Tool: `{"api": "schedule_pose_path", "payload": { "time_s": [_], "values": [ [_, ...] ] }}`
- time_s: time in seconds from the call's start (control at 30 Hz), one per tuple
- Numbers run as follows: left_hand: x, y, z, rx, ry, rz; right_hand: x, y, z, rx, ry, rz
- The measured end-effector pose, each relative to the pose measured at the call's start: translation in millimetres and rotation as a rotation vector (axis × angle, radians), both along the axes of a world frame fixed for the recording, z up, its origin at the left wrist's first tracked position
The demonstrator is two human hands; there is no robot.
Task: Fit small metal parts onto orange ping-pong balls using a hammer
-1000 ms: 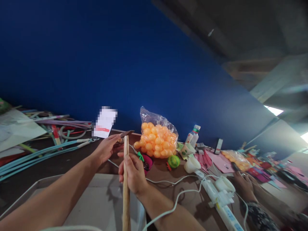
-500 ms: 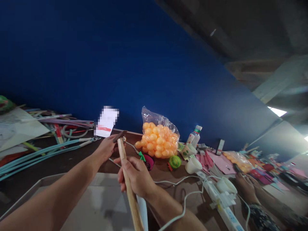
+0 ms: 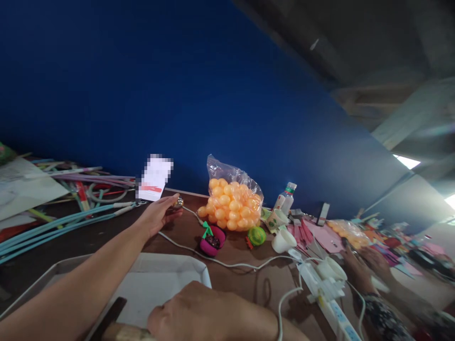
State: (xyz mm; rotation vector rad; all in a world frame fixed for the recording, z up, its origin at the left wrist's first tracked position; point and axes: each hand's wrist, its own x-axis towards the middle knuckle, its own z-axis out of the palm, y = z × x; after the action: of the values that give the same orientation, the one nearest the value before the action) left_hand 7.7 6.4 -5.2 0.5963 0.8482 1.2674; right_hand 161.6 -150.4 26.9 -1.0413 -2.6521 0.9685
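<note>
Gripping one wooden-handled hammer [image 3: 126, 333] and pinching one shiny metal ball [image 3: 179, 202].
Facing one blue wall [image 3: 142, 85]; overlooking one brown table [image 3: 238, 272]; including one shallow white tray [image 3: 170, 263], one clear bag [image 3: 227, 173] of orange balls [image 3: 234, 206], too many for counting, and one white power strip [image 3: 337, 316]. Closing one right hand [image 3: 195, 312] into a fist around the hammer, low over the tray. Listing one bottle [image 3: 286, 198], two white rolls [image 3: 283, 242], one magenta pouch [image 3: 207, 246] in front of the bag and one green-and-yellow round piece [image 3: 258, 235]. Holding the metal ball in one pinching left hand [image 3: 159, 215], at the table's far side, left of the bag, near one bright screen [image 3: 155, 175].
</note>
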Motion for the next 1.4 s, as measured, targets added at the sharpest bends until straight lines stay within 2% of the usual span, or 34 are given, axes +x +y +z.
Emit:
{"api": "schedule_pose_path", "payload": {
  "time_s": [0.1, 0.2, 0.53, 0.7, 0.8, 0.97, 1.07, 1.17, 1.27, 1.4],
  "values": [
    [0.8, -0.5, 1.0, -0.006, 0.008, -0.007, -2.7, 5.2, -9.0, 0.079, -0.085, 0.235],
    [2.0, -1.1, 2.4, -0.014, 0.019, -0.006, -11.2, 13.7, -13.0, 0.089, -0.128, 0.33],
    [3.3, -2.4, 1.3, -0.032, 0.037, 0.024, -33.3, 27.9, -17.1, -0.027, -0.149, 0.344],
    [3.8, -0.8, -0.2, -0.041, 0.061, 0.026, -31.9, 24.6, -5.3, -0.096, -0.353, 0.359],
    [3.6, 0.2, -1.8, -0.04, 0.063, 0.017, -24.2, 24.3, 3.4, 0.023, -0.264, 0.214],
    [3.9, -0.6, -2.0, -0.037, 0.074, 0.014, -1.8, 38.8, 22.7, 0.186, 0.093, -0.2],
    [4.3, -1.2, -1.6, -0.031, 0.077, 0.004, 16.9, 52.3, 38.1, 0.298, 0.128, -0.395],
    [4.6, -1.3, -1.6, -0.033, 0.076, 0.005, 37.4, 64.3, 49.5, 0.411, -0.003, -0.524],
    [5.0, -2.1, -0.7, -0.038, 0.084, 0.015, 52.8, 74.3, 51.0, 0.499, -0.242, -0.594],
    [5.0, -3.9, 1.3, -0.027, 0.095, 0.005, 58.3, 85.5, 39.5, 0.453, -0.53, -0.507]
  ]
}}
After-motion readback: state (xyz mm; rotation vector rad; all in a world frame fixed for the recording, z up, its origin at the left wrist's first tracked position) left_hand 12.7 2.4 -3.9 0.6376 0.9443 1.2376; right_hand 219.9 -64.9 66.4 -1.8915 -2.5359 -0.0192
